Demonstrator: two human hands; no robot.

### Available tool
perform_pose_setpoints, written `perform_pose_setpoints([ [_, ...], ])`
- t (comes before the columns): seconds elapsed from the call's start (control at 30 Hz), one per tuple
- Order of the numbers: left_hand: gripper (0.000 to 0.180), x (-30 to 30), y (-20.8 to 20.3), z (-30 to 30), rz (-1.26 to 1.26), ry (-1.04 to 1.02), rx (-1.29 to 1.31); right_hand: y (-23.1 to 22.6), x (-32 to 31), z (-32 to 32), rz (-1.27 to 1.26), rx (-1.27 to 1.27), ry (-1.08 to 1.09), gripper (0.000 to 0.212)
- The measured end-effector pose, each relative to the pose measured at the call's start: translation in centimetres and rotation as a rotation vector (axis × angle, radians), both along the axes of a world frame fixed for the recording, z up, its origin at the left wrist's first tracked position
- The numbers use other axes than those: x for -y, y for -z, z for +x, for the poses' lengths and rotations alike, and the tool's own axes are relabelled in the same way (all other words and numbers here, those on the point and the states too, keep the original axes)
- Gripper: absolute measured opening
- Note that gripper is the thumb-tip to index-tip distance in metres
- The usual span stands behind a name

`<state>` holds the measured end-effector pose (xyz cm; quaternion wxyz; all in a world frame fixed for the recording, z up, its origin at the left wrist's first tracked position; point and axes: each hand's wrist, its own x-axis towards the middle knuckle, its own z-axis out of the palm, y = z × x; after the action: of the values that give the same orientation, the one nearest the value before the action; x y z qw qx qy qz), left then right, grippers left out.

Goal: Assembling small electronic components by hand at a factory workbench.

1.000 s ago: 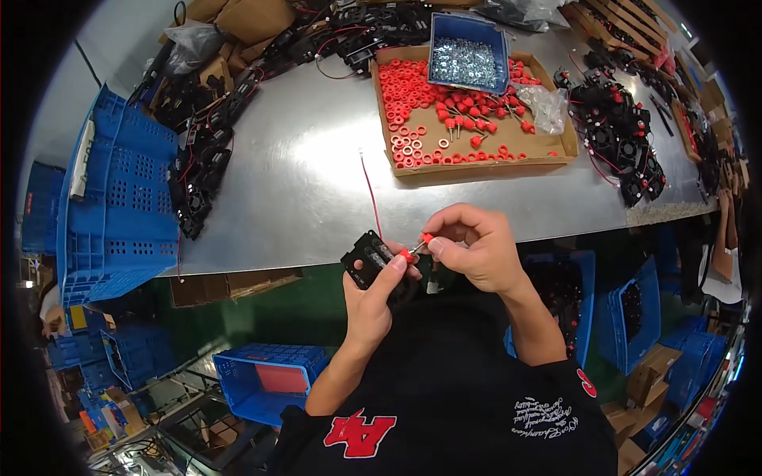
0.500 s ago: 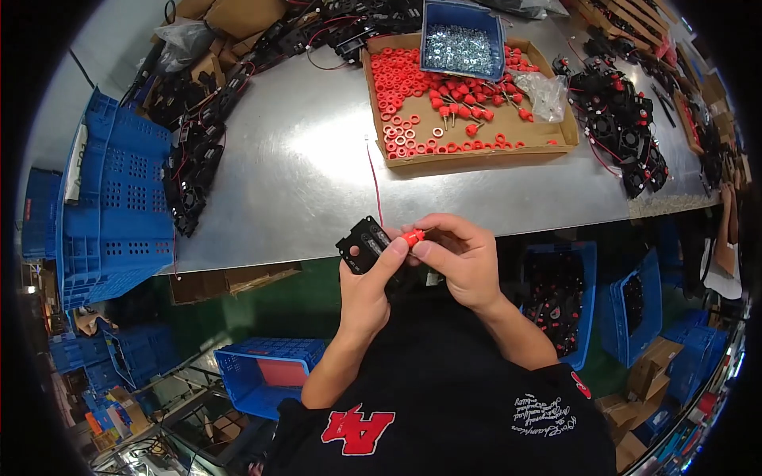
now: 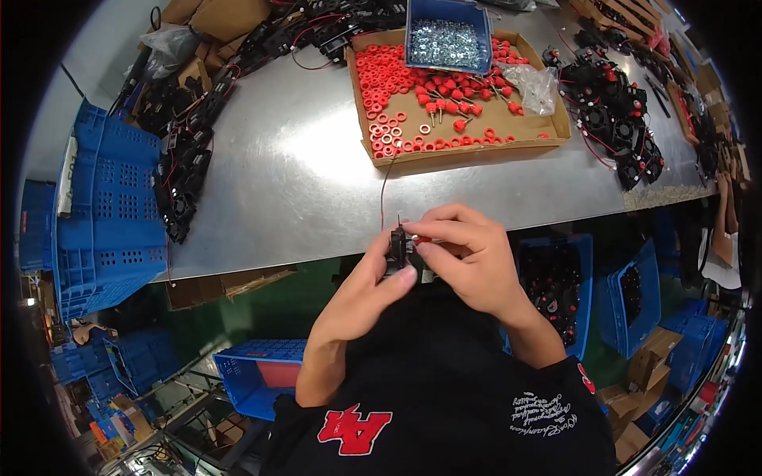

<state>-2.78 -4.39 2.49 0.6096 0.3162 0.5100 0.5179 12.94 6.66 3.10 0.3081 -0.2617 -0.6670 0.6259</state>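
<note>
At the near edge of the metal table, my left hand (image 3: 357, 300) is closed around a black plastic part (image 3: 398, 245), now seen nearly edge-on. From it a thin red-and-black wire (image 3: 383, 194) runs up towards the tray. My right hand (image 3: 474, 258) pinches a small red terminal knob (image 3: 421, 239) against the right side of the black part. The fingers partly cover the knob, so I cannot tell how far it sits in the part.
Beyond my hands a cardboard tray (image 3: 468, 158) holds red rings, red knobs with metal stems and a blue bin (image 3: 409, 55) of metal hardware. Black fan assemblies (image 3: 627, 135) lie to the right. A blue crate (image 3: 115, 159) stands left; blue bins (image 3: 583, 293) sit below the table.
The black part has turned from showing its flat face to nearly edge-on. My right hand has brought the red knob to its side. The wire has swung; the view has shifted slightly.
</note>
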Motion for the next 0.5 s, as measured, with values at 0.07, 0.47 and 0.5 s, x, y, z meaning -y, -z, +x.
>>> perform_pose_setpoints([
  [0.07,0.063,0.4,0.7,-0.9,-0.041,0.009,0.18,-1.5,0.7,-0.5,0.024,0.056,0.07,0.035],
  [0.47,0.053,-0.5,0.4,0.1,0.008,-0.003,-0.258,-0.8,1.0,-0.8,0.043,-0.012,0.157,0.027],
  [0.5,0.052,-0.7,0.1,0.2,0.003,-0.002,-0.258,-0.2,0.9,-0.7,0.042,-0.012,0.155,0.027],
])
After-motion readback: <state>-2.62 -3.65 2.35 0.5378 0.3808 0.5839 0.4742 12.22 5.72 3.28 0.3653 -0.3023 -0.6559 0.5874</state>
